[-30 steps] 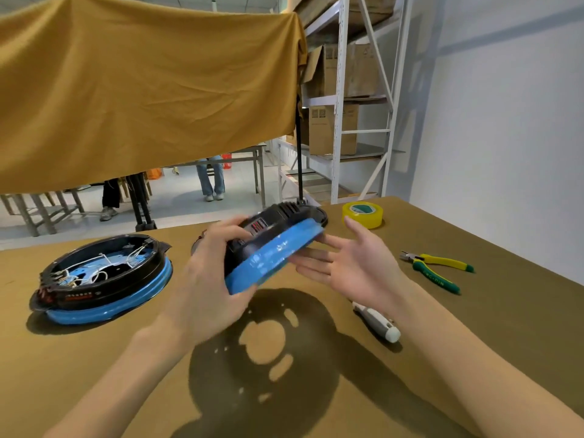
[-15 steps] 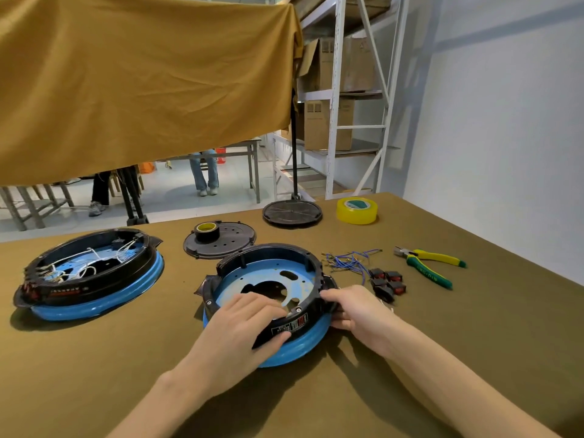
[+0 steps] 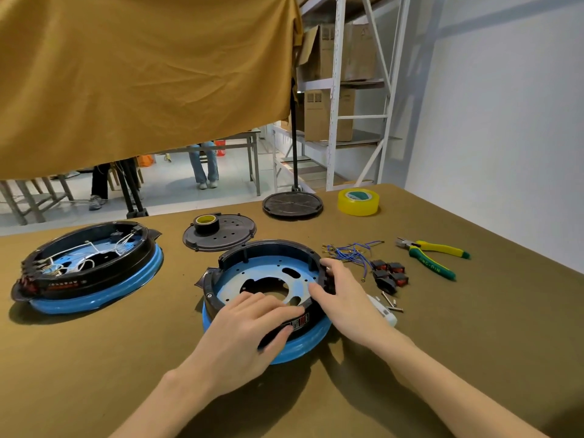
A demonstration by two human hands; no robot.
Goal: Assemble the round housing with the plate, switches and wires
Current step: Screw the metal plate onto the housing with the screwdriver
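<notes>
1. Sitting flat on the worktop [image 3: 474, 358] near the front edge is the round housing [image 3: 267, 281], a stiff black ring on a blue base with the blue plate [image 3: 252, 276] inside.
2. Gripping its near rim is the left hand [image 3: 249, 330], fingers lying over the top, thumb on the outer wall.
3. Curling over the right rim is the right hand [image 3: 341, 298], seemingly holding it.
4. Judging by its build, it is handling rigid and fairly light; the rim is offering the surest hold.
5. Lying just right are thin, floppy wires [image 3: 350, 252] and small switches [image 3: 390, 273], needing fingertip pinches.
</notes>
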